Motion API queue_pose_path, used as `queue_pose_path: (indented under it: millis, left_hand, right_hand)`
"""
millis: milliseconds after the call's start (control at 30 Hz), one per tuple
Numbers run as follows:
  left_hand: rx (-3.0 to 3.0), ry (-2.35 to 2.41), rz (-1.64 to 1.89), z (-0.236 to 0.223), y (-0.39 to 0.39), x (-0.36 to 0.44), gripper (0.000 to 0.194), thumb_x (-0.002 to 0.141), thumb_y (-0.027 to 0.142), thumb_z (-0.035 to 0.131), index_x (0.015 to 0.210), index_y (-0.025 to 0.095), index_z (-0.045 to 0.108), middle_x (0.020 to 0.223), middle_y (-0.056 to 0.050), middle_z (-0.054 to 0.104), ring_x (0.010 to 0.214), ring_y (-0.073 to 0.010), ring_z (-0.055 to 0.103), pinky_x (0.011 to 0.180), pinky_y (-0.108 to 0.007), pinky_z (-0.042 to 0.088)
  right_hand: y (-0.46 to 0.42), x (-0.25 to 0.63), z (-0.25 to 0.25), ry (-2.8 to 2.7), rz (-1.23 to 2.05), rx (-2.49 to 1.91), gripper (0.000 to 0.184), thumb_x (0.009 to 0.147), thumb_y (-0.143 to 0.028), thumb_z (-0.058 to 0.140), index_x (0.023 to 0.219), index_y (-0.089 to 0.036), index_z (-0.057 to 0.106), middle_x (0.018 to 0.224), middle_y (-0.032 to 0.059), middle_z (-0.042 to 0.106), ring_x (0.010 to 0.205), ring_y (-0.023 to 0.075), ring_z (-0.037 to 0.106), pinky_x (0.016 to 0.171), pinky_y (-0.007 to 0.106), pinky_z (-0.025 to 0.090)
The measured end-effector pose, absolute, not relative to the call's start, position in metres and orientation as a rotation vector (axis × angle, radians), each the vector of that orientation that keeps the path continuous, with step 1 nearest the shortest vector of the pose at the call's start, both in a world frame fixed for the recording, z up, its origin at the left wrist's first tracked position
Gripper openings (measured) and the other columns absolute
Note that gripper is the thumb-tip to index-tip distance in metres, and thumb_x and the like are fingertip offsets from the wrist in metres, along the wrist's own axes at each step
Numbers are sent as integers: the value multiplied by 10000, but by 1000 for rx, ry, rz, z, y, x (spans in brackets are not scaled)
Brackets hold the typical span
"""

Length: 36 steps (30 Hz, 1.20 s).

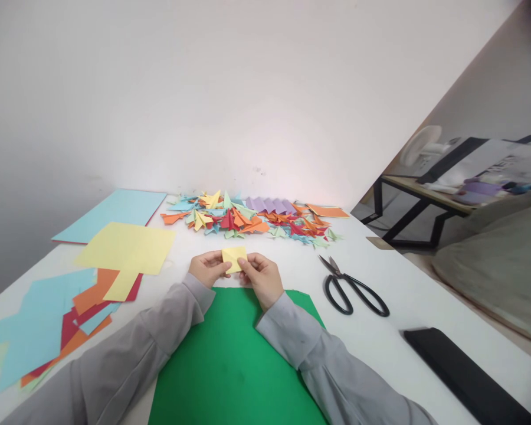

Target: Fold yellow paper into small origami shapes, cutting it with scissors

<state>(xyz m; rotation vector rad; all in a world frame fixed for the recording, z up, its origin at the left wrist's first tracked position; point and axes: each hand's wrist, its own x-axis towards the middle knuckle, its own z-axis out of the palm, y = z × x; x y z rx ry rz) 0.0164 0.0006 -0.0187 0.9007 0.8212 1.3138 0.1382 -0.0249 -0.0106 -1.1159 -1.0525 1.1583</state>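
Between my two hands is a small piece of yellow paper (235, 255), roughly square, with a faint crease across it. My left hand (209, 268) pinches its left edge between thumb and fingers. On the other side, my right hand (264, 276) grips the right edge, its thumb pressed on the paper's face. Both hands are just above the far edge of a green sheet (239, 360) on the white table. The fingers behind the paper are partly hidden.
Behind my hands lies a heap of folded paper shapes (230, 219) in several colours. Black-handled scissors (353, 288) rest to the right, points slightly apart, beyond a long black object (464, 372). Loose coloured paper (35, 319), a yellow sheet (128, 247) and a blue sheet (115, 212) lie left.
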Motion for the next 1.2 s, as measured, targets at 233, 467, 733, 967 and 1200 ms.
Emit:
queue_pose_path:
  millis: [233, 467, 733, 967, 1200]
  left_hand:
    - [926, 896, 1284, -22, 5, 17, 318, 476, 372, 718, 583, 84, 639, 485, -21, 582, 408, -90, 499, 364, -205, 385]
    - [996, 910, 1248, -23, 4, 15, 343, 462, 424, 709, 530, 99, 625, 432, -6, 539, 390, -96, 473, 362, -219, 369]
    - [1000, 971, 1240, -25, 5, 13, 297, 406, 334, 750, 568, 107, 648, 476, -11, 579, 404, -89, 466, 398, -214, 360]
    - [887, 899, 1197, -20, 3, 13, 316, 432, 366, 738, 549, 89, 641, 469, -33, 583, 423, -120, 510, 415, -241, 391]
    - [910, 912, 1174, -15, -1, 14, 347, 436, 386, 735, 573, 78, 654, 457, -39, 578, 416, -122, 514, 407, -240, 400]
  right_hand:
    - [-26, 137, -9, -1113, 1156, -1083, 275, 578, -394, 667, 651, -147, 570, 442, -43, 530, 377, 66, 435, 365, 178, 332]
    - [-26, 137, -12, -1128, 1188, -1110, 288, 612, -436, 627, 649, -156, 566, 453, -41, 532, 377, 76, 451, 378, 191, 347]
    - [-27, 136, -12, -1175, 1164, -1113, 302, 594, -455, 634, 633, -167, 554, 492, -26, 555, 403, 92, 486, 406, 215, 390]
    - [-26, 136, -11, -1231, 1172, -1093, 309, 594, -452, 636, 568, -174, 502, 401, -55, 498, 351, 75, 423, 362, 199, 318]
    - [-28, 135, -7, -1188, 1197, -1113, 340, 629, -492, 585, 538, -183, 478, 380, -59, 486, 328, 79, 403, 340, 202, 292]
